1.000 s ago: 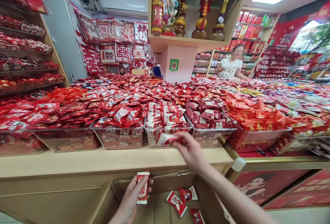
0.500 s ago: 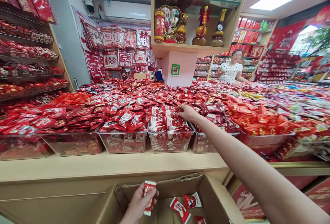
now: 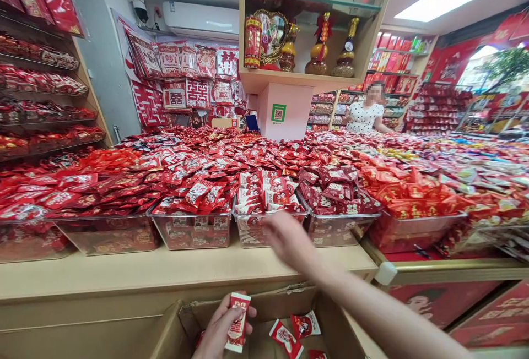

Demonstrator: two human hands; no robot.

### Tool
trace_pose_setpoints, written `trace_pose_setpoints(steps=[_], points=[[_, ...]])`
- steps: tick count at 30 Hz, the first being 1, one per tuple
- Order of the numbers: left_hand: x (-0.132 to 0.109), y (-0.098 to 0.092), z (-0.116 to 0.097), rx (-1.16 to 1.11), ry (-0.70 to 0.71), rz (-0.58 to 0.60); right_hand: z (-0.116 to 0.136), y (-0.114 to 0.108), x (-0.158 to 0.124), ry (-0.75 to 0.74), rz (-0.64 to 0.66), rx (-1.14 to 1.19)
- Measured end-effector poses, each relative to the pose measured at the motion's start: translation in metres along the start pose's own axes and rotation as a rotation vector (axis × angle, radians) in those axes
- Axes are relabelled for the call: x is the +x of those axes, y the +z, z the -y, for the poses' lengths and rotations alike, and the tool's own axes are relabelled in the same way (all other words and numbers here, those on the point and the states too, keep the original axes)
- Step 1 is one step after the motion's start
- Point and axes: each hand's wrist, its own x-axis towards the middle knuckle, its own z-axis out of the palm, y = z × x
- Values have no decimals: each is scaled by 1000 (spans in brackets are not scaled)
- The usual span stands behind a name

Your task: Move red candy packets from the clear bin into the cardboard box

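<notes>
My left hand [image 3: 217, 330] is closed on a small red-and-white wrapped candy [image 3: 237, 322], held upright between thumb and fingers over the cardboard box [image 3: 173, 323]. Inside that box lie several loose wrapped candies, among them one red-and-white candy packet [image 3: 286, 339]. My right hand [image 3: 289, 243], smeared by motion, is in front of the middle clear plastic bin [image 3: 250, 236]. Its fingers are too blurred to show whether anything is in them. Red-and-white candies [image 3: 275, 189] stand in neat rows in that bin.
Clear bins heaped with wrapped candies, such as the left one [image 3: 194, 236] and the dark red one [image 3: 334, 229], line the counter [image 3: 136, 273]. A pillar with a display cabinet [image 3: 289, 108] rises behind. A person [image 3: 366, 114] stands at the back right.
My right hand has moved from the back of the rowed candies down and toward me, to the front of the bin. My left hand keeps holding its candy. The view has shifted slightly.
</notes>
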Motion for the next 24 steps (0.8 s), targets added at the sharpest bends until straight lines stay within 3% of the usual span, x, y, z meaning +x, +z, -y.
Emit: trace_pose_setpoints(steps=[3,5,8,11,14,19,24], points=[[1,1,-1,-27,102,111,25,45,-59,74,280,196],[1,1,0,-24,159,192,26,69,-87,228,313,327],[0,3,2,56,123,267,12,89,-105,506,255,487],[-2,5,3,125,99,265,-1,94,-106,645,276,698],[-1,8,2,129,92,233,-5,93,-104,672,295,861],[0,9,-6,148,83,115,-4,96,-107,627,179,794],[-1,10,-11,152,86,90,-7,99,-107,654,205,900]])
